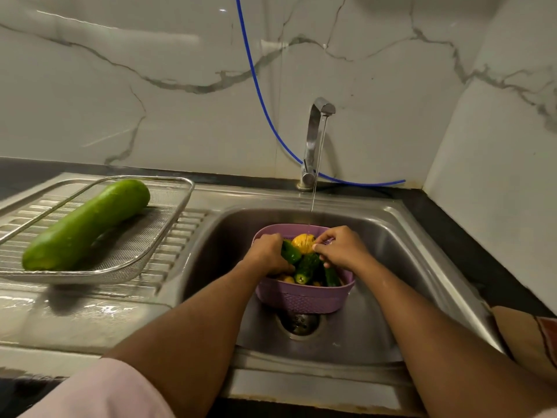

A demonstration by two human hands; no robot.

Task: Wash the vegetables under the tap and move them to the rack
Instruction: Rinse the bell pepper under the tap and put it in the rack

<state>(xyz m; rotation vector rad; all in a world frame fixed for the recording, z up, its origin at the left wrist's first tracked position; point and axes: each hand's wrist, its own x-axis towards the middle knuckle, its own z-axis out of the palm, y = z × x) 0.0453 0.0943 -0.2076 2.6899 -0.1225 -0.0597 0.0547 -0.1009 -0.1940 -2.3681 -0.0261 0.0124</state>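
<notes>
**A home kitchen, seen at the sink**

This is a domestic kitchen. A stainless steel sink (391,236) with a ribbed draining board (187,224) is set into a dark table (446,224), and a chrome tap (315,140) runs water into the basin. Marble-look wall tiles (150,86) with grey veins back the corner. A thin blue hose (256,86) trails down the wall behind the tap. A wire mesh rack (168,206) holds a large green gourd (87,224), and a purple plastic basket (301,297) of vegetables sits in the basin.

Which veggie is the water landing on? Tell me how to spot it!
Find the steel sink and the purple basket in it. Under the tap's stream sits a yellow vegetable between both hands, the only yellow one among dark green ones.
</notes>
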